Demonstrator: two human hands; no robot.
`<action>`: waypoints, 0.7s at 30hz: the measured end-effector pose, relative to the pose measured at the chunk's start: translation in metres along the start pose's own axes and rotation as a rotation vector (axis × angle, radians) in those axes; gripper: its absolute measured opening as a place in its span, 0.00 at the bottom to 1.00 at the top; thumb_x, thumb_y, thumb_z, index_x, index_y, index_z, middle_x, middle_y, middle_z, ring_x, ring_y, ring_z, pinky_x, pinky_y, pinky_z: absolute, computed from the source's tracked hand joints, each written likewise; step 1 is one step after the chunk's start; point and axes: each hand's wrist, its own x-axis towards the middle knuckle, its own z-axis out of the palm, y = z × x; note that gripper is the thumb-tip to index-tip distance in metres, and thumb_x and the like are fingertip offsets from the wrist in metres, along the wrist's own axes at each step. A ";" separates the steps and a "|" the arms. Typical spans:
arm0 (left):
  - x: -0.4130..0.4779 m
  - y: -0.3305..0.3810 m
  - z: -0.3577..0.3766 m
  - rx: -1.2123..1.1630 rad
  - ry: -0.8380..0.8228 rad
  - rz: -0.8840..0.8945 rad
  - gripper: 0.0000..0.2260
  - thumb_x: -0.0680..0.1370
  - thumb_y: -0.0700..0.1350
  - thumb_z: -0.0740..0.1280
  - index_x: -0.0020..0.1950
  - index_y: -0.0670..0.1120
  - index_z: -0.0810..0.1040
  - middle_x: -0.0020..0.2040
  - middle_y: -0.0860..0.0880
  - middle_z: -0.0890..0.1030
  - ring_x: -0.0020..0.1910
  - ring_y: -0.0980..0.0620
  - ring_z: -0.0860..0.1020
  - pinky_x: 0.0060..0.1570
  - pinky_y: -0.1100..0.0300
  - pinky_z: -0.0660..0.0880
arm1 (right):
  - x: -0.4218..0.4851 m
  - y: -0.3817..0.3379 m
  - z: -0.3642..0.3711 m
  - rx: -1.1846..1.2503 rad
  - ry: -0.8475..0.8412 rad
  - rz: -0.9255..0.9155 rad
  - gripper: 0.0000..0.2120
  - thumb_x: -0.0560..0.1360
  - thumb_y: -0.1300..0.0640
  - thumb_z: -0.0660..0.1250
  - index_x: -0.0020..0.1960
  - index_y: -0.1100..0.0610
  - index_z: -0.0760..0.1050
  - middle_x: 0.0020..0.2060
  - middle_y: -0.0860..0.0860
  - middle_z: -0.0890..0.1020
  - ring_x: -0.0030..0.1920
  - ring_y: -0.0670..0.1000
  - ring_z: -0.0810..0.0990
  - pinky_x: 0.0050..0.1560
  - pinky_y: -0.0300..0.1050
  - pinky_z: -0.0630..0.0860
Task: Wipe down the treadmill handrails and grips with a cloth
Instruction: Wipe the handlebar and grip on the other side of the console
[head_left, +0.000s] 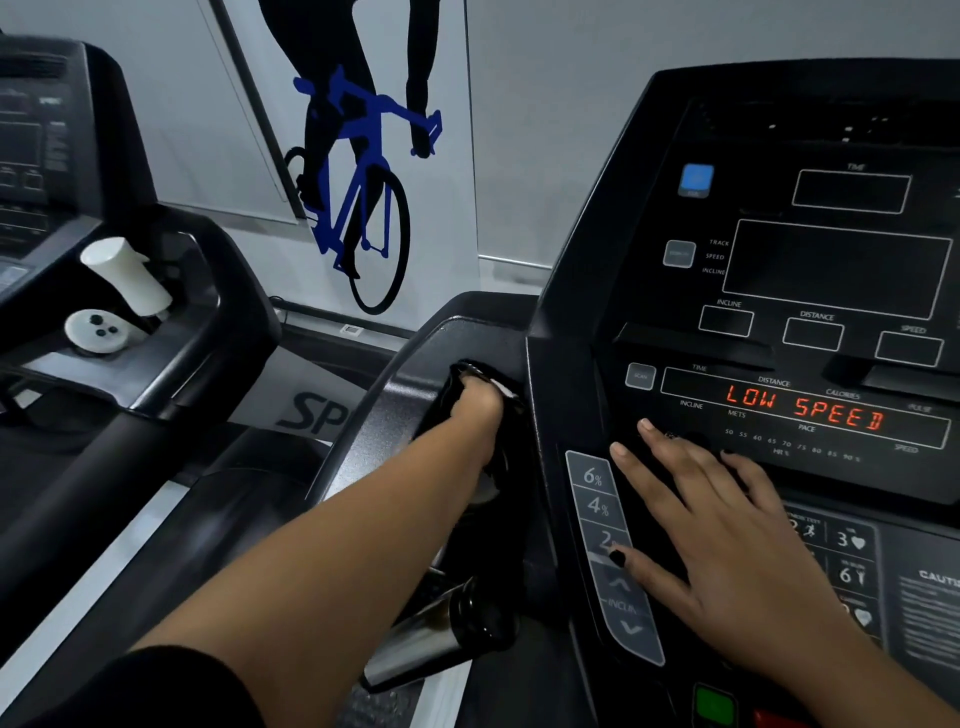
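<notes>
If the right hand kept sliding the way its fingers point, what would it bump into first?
Probably the red LOW SPEED display. The right hand lies flat on the console, fingers pointing up and left, just short of the display's left end. Depth is hard to judge here.

1 head-worn view looks forward and down from close behind the treadmill console (810, 322), tilted so the panel leans right. It faces a wall with a cyclist picture (358, 156); a second treadmill (104, 291) fills the left edge.
</notes>
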 end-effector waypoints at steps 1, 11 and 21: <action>-0.002 -0.003 0.002 0.044 0.039 -0.008 0.30 0.83 0.59 0.47 0.76 0.40 0.63 0.72 0.39 0.69 0.70 0.39 0.69 0.71 0.47 0.64 | -0.001 -0.001 0.000 0.006 0.003 0.001 0.35 0.77 0.31 0.45 0.79 0.46 0.49 0.78 0.50 0.55 0.75 0.51 0.61 0.71 0.59 0.60; -0.026 -0.058 -0.022 0.638 -0.249 0.321 0.25 0.81 0.55 0.59 0.71 0.39 0.62 0.67 0.37 0.73 0.66 0.39 0.72 0.68 0.48 0.67 | -0.002 0.000 0.001 0.030 0.019 0.004 0.35 0.77 0.30 0.45 0.79 0.44 0.47 0.79 0.48 0.54 0.75 0.49 0.60 0.72 0.57 0.57; -0.067 -0.048 -0.112 1.636 -0.357 0.958 0.25 0.80 0.63 0.48 0.57 0.45 0.73 0.54 0.41 0.79 0.57 0.41 0.76 0.58 0.49 0.71 | -0.004 0.001 0.001 0.033 0.016 -0.001 0.34 0.78 0.30 0.45 0.79 0.44 0.45 0.79 0.47 0.52 0.76 0.49 0.59 0.73 0.55 0.57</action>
